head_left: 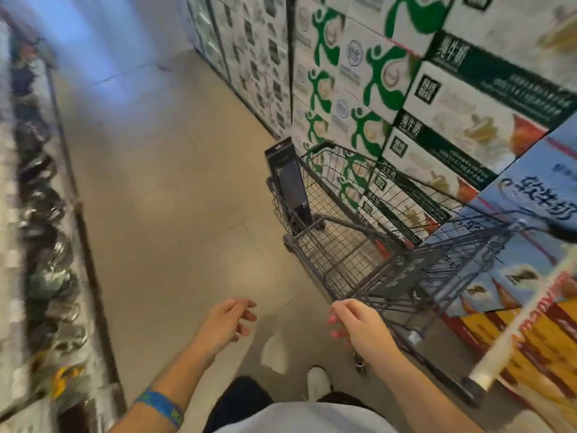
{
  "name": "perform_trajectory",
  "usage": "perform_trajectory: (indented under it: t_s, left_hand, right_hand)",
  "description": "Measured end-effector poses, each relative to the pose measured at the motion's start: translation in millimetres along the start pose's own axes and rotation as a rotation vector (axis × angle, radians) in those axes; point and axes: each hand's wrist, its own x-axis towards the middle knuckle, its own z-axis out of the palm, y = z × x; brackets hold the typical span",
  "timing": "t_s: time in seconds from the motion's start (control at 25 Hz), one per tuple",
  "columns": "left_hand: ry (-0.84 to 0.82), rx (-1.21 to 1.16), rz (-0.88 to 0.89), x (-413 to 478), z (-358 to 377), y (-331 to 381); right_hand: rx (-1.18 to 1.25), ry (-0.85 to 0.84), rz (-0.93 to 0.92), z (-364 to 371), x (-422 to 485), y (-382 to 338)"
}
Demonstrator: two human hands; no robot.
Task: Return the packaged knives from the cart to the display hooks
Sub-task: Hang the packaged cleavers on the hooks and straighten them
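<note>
Left hand [228,323]: fingers loosely curled, holding nothing, hanging over the bare floor [171,198].
Right hand [356,326]: fingers loosely bent and empty, just short of the near end of the cart [321,254]. I cannot tell whether it touches the frame.
Packaged knife [288,179]: a tall dark box standing on end in the far corner of the cart, well ahead of both hands. Only this one pack can be made out.
Display rack [40,245]: runs along the outer side of the left hand, too blurred to pick out any hooks.
Risk, reach: the pack sits at the far end, so a long lean over the basket could end in a poor fingertip hold and a dropped box.
Risk, tipping: the box stands tall and narrow against the mesh. A nudge to the cart would likely topple it flat, making it harder to lift out.
Risk, rolling: neither hand grips the cart. Leaning on it may send it into the stacked cartons [452,114] beyond the right hand.
Risk, hanging: a missed hang hole would let the pack slip off.
</note>
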Motion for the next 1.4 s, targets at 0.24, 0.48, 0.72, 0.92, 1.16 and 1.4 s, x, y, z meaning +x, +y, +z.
perform_trajectory:
  t_s: [0.24, 0.48, 0.72, 0.92, 1.16, 1.4]
  left_hand:
    - [-0.122, 0.05, 0.024, 109.2, -6.7, 67.1]
    - [-0.025, 0.078, 0.069, 267.7, -34.4, 165.4]
    - [0.014, 0.172, 0.092, 399.4, -24.1, 247.2]
    - [0.043, 0.295, 0.06, 459.2, 14.0, 248.9]
    - [0.116, 0.363, 0.185, 439.2, 26.2, 235.9]
    - [0.007, 0.338, 0.508, 395.7, 14.2, 297.5]
  right_hand:
    - [0.053, 0.087, 0.053, 8.4, 81.6, -44.8]
    - [0.115, 0.209, 0.112, 38.8, 168.1, -120.3]
    - [0.18, 0.283, 0.215, 39.1, 220.6, -148.3]
    - [0.166, 0.289, 0.294, 32.7, 231.6, -138.5]
    - [0.086, 0.216, 0.349, 26.0, 257.4, -147.5]
    - [0.012, 0.275, 0.262, 22.7, 283.5, -171.3]
